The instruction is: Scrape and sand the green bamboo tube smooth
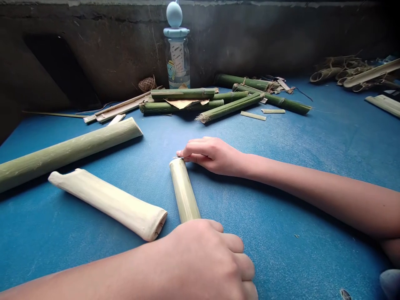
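My left hand (206,254) is closed round the near end of a short, pale green bamboo piece (185,191), which points away from me. At the far end of that piece, my right hand (212,154) has its fingers pinched together. A small shiny sliver shows at the fingertips, touching or close to the bamboo's rim; its kind is too small to make out. Left of the held piece lies a peeled, cream-coloured bamboo section (109,204) with a notched far end. Behind it is a longer green bamboo tube (68,148).
Several green bamboo sticks (184,94) are piled at the back of the blue table (281,200). A blue-capped bottle (177,58) stands behind them, beside a ball of twine (146,84). A dark phone-like slab (62,71) leans at left. Bamboo tubes (325,75) lie at far right.
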Motion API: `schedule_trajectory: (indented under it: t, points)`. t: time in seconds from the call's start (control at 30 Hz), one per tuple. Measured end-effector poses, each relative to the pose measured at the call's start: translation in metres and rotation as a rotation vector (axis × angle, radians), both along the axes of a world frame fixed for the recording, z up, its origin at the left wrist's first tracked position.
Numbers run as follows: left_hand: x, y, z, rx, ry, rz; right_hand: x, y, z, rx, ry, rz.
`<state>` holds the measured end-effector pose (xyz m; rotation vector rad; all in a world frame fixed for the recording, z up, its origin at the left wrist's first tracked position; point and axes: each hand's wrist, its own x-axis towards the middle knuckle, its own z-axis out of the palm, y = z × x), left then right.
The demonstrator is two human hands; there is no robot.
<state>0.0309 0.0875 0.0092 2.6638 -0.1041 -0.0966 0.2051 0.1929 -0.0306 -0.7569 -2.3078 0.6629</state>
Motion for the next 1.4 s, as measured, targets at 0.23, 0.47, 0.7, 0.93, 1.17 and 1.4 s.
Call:
schedule_trajectory:
  t: [0.23,0.47,0.7,0.93,1.17,1.4]
  points:
    - [-0.008,-0.002,-0.012,0.024,-0.157,0.075,0.027,0.009,0.004,-0.135,0.043,-0.014]
    - [-0.006,0.0,-0.012,-0.018,-0.148,0.116,0.015,0.004,0.003,0.063,0.026,0.115]
    - [-0.001,0.006,0.003,-0.058,-0.004,0.067,0.015,0.003,0.005,-0.018,0.045,0.075]
    - [0.006,0.005,0.001,-0.029,0.013,0.016,0.013,-0.001,0.032,0.045,-0.211,-0.003]
    - [-0.001,0.004,0.007,-0.01,-0.022,-0.047,0.02,-0.012,0.059,0.122,-0.446,-0.126]
    - [0.002,-0.013,0.001,0.002,-0.077,-0.08,0.022,-0.012,0.055,0.043,-0.479,-0.041]
